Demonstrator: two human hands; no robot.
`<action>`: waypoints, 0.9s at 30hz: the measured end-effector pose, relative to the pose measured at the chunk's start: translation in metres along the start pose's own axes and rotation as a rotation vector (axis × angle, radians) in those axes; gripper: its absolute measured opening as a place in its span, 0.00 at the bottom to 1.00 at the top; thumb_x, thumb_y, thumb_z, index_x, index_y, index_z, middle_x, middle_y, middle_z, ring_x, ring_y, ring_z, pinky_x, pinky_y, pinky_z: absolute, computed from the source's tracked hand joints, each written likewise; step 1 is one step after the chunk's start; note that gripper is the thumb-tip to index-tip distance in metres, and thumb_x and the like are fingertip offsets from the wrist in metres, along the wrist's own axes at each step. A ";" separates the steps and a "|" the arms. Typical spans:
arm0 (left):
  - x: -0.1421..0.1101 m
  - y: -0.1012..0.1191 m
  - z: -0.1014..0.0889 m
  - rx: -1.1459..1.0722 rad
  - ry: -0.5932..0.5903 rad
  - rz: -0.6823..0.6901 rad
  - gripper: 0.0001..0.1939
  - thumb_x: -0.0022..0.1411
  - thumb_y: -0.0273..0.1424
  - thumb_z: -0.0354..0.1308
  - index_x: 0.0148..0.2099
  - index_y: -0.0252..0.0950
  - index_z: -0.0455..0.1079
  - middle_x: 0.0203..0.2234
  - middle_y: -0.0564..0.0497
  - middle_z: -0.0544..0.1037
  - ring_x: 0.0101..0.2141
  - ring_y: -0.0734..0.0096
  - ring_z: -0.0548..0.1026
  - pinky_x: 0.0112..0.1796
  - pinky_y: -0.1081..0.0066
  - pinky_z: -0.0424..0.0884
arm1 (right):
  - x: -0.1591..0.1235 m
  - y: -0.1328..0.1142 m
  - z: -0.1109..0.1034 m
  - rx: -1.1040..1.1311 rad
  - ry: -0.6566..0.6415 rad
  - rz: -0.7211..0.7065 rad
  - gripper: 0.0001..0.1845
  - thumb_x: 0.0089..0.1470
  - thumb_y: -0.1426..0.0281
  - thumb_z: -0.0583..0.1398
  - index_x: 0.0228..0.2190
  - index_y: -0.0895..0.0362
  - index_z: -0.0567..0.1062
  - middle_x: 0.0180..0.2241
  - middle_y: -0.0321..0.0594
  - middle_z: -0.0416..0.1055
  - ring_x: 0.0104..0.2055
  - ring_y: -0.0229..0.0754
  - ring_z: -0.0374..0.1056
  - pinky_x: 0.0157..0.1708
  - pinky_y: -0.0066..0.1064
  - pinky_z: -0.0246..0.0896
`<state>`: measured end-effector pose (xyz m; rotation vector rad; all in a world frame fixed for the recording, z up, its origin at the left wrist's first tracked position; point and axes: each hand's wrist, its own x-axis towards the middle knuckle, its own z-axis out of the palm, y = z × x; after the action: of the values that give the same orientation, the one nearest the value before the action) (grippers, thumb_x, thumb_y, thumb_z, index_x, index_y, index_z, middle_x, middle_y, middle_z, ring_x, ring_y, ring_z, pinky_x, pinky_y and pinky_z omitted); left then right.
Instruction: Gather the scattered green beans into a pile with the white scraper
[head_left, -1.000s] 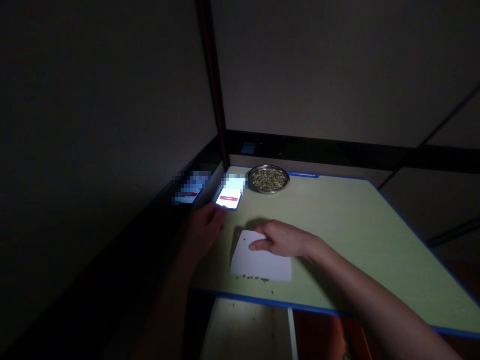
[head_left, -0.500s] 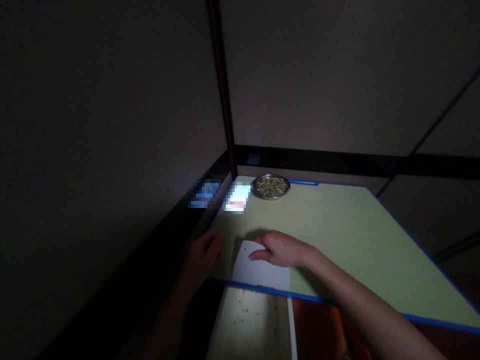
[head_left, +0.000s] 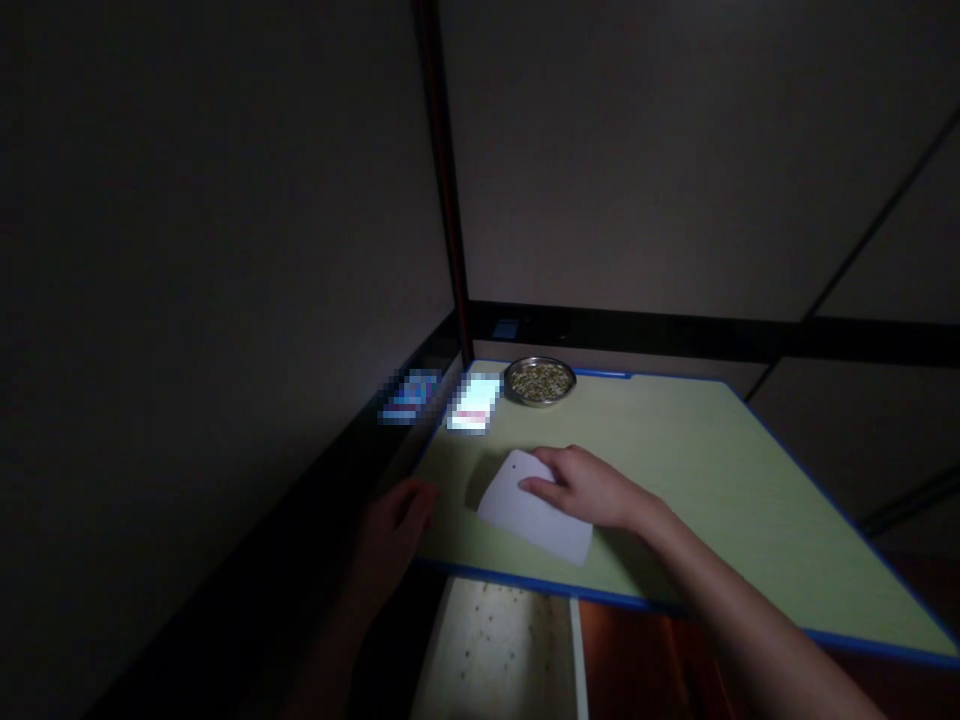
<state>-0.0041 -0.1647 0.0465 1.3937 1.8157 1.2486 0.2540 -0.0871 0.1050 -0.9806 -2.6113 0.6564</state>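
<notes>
Clock face flat on the picture, 12 = far side. Right hand (head_left: pixel 585 488) has the white card (head_left: pixel 536 522): fingers (head_left: pixel 541 490) closed on its upper right part, thumb on the front, the others mostly hidden behind. Card spreads from the fingers toward 6 to 8 o'clock; its long lower edge runs about 10 to 4, so it's skewed to the blue near rim of the counter (head_left: pixel 720 480). That rim is just off the card's 4 o'clock corner, further off at the other end. Can't tell if the lower edge touches the top. What looks like an open drawer (head_left: pixel 529 700) sits past the rim at 6, dark specks inside. Left hand (head_left: pixel 397 520) is at 9, apart from the card, fingers loosely curled; too dim to tell if it holds anything. Bowl (head_left: pixel 540 382) well off at 12.
</notes>
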 end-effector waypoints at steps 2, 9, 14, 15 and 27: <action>-0.001 0.004 0.001 -0.005 -0.014 -0.006 0.18 0.57 0.46 0.54 0.27 0.37 0.67 0.18 0.56 0.67 0.23 0.73 0.65 0.25 0.75 0.61 | -0.006 -0.001 0.001 -0.081 0.022 0.024 0.18 0.61 0.56 0.53 0.39 0.58 0.74 0.32 0.43 0.76 0.31 0.42 0.69 0.31 0.30 0.56; -0.007 0.013 0.001 -0.025 -0.022 -0.004 0.19 0.56 0.47 0.54 0.25 0.37 0.66 0.17 0.56 0.66 0.21 0.74 0.64 0.24 0.75 0.60 | -0.013 -0.014 0.027 -0.208 -0.025 0.030 0.21 0.61 0.56 0.51 0.39 0.58 0.75 0.37 0.48 0.77 0.36 0.47 0.72 0.34 0.33 0.57; -0.010 0.013 -0.006 -0.013 -0.013 -0.023 0.19 0.55 0.48 0.55 0.26 0.37 0.67 0.17 0.56 0.66 0.21 0.73 0.64 0.24 0.75 0.61 | -0.017 -0.021 0.035 -0.225 0.009 0.062 0.20 0.60 0.57 0.52 0.37 0.59 0.76 0.35 0.50 0.77 0.33 0.48 0.72 0.32 0.35 0.57; -0.010 0.013 -0.006 -0.013 -0.012 -0.029 0.19 0.55 0.49 0.55 0.26 0.37 0.67 0.17 0.56 0.66 0.21 0.73 0.64 0.23 0.74 0.61 | -0.019 -0.023 0.036 -0.222 0.011 0.061 0.20 0.60 0.57 0.52 0.37 0.59 0.76 0.34 0.50 0.77 0.33 0.48 0.72 0.31 0.35 0.57; 0.023 0.022 0.001 -0.144 0.019 -0.072 0.20 0.50 0.50 0.57 0.30 0.36 0.69 0.15 0.57 0.68 0.16 0.75 0.65 0.18 0.76 0.59 | -0.103 0.019 0.028 0.613 0.545 0.421 0.21 0.57 0.51 0.54 0.34 0.57 0.72 0.28 0.38 0.72 0.29 0.42 0.68 0.28 0.30 0.61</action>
<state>-0.0012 -0.1418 0.0687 1.2318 1.7361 1.3308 0.3287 -0.1525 0.0613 -1.2711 -1.5981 1.0278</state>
